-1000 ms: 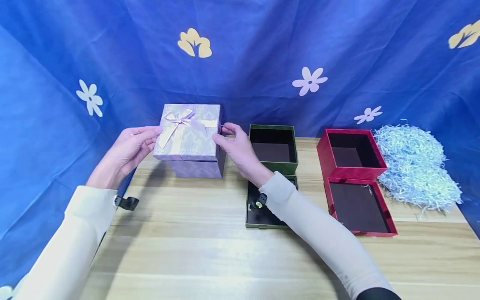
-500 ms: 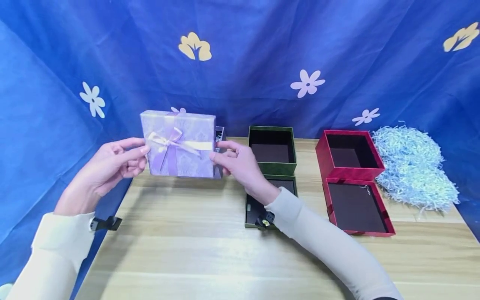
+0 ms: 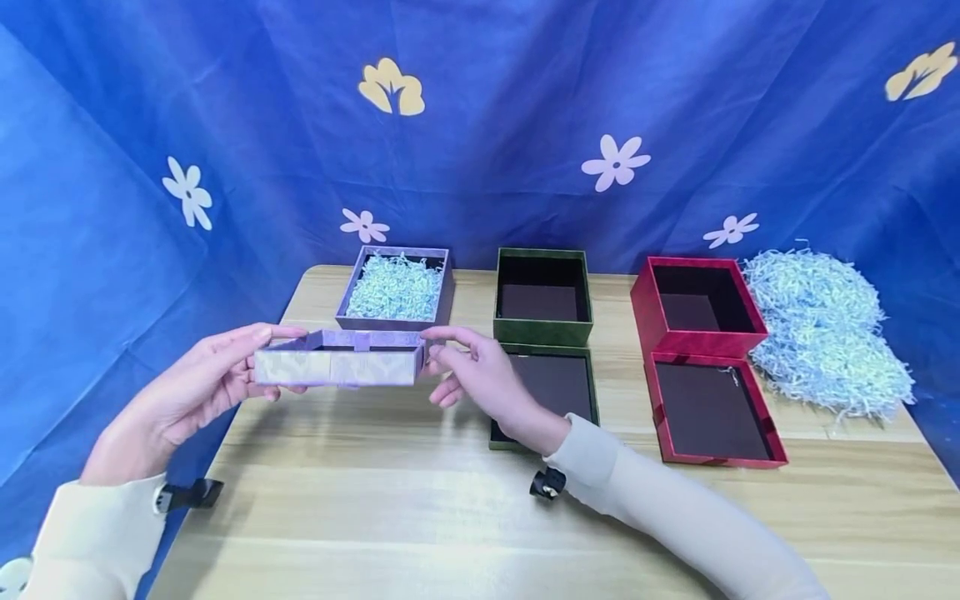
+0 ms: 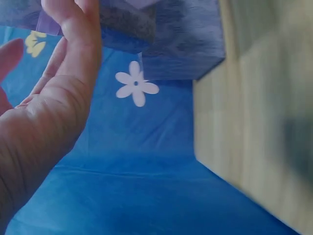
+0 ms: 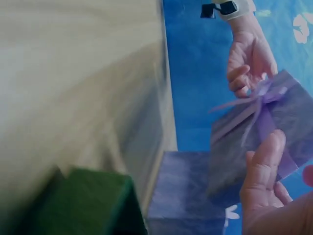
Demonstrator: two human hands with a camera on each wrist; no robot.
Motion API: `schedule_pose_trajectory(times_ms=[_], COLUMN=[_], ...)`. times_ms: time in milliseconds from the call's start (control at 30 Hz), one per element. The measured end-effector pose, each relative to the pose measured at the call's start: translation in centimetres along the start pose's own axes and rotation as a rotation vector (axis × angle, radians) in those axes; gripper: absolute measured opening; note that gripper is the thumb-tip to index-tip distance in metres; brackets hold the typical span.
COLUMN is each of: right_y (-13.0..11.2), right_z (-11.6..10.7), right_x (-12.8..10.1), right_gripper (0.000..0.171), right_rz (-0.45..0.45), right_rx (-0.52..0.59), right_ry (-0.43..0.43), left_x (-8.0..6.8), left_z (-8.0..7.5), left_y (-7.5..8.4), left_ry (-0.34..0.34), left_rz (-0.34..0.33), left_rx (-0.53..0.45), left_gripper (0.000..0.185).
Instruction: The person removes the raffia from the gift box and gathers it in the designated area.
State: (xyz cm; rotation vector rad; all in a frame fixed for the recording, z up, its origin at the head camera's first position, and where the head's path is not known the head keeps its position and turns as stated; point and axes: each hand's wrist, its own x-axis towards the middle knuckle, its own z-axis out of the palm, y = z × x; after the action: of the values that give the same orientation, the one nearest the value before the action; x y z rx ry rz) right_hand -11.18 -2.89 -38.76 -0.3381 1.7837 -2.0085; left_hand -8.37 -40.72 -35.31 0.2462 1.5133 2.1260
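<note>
A lavender gift box lid [image 3: 337, 367] is held above the table in the head view, its hollow inner side turned upward. My left hand [image 3: 195, 383] grips the lid's left end between thumb and fingers. At the other end, my right hand [image 3: 483, 375] pinches the right edge. The right wrist view shows the lid's ribbon bow [image 5: 264, 98] on its outer face, beside my right thumb. Behind the lid stands the lavender box base [image 3: 447, 302], open at the top and filled with pale blue shredded paper [image 3: 397, 287].
A dark green box [image 3: 555, 333] stands right of the lavender one, its upturned lid [image 3: 562, 379] in front, partly behind my right hand. Further right are a red box [image 3: 705, 346] and its upturned lid [image 3: 720, 417]. A pile of blue shredded paper [image 3: 832, 333] lies at the far right.
Both hands have lifted the lavender lid off its base, brought it toward me and down, and tipped it over so its inside faces up. The shredded paper inside the base now shows.
</note>
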Motion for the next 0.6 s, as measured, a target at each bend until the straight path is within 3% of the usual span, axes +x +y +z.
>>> schedule_pose_trajectory(times_ms=[167, 400, 600], right_y=[1.4, 3.8, 5.4], right_z=[0.1, 0.8, 2.0], right_x=[-1.0, -1.9, -2.2], right_gripper=[0.045, 0.06, 0.076], right_rz=[0.074, 0.131, 0.165], right_rx=[0.011, -0.028, -0.088], right_ry=[-0.026, -0.026, -0.013], left_x=[-0.4, -0.4, -0.1], left_z=[0.0, -0.8, -1.2], left_y=[-2.3, -5.4, -7.3], left_ry=[0.101, 0.071, 0.108], left_rz=[-0.034, -0.023, -0.065], left_rx=[0.108, 0.173, 0.337], left_gripper=[0.043, 0.056, 0.06])
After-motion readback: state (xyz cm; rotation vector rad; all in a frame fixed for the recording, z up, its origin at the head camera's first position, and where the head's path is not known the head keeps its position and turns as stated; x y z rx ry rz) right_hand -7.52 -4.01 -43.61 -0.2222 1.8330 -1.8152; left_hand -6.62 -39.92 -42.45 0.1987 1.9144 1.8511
